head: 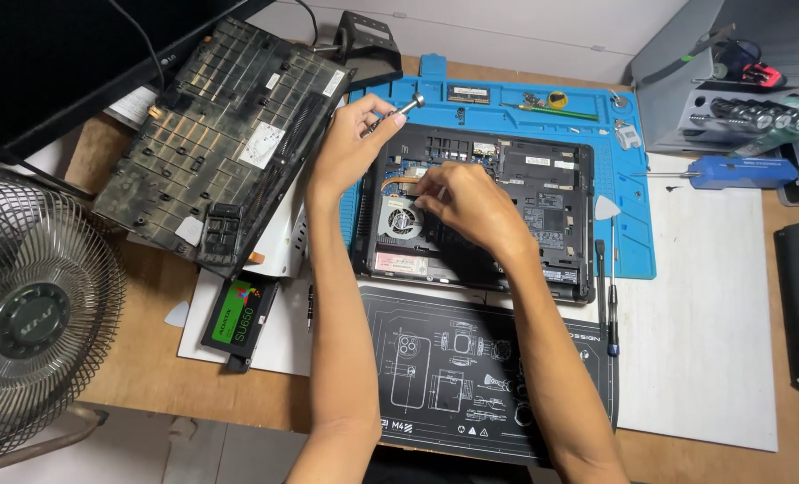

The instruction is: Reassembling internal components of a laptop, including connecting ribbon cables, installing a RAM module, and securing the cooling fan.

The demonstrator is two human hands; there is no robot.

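Observation:
An opened black laptop lies bottom-up on a blue work mat, its cooling fan and copper heat pipe exposed. My left hand is raised over the laptop's left edge and grips a small silver-capped screwdriver. My right hand rests inside the laptop beside the fan, fingertips pinched on something small near the heat pipe; what it pinches is hidden.
The removed bottom cover leans at the left near a black monitor. A solid-state drive and a desk fan sit at left. Two screwdrivers lie right of the laptop. A dark printed mat is in front.

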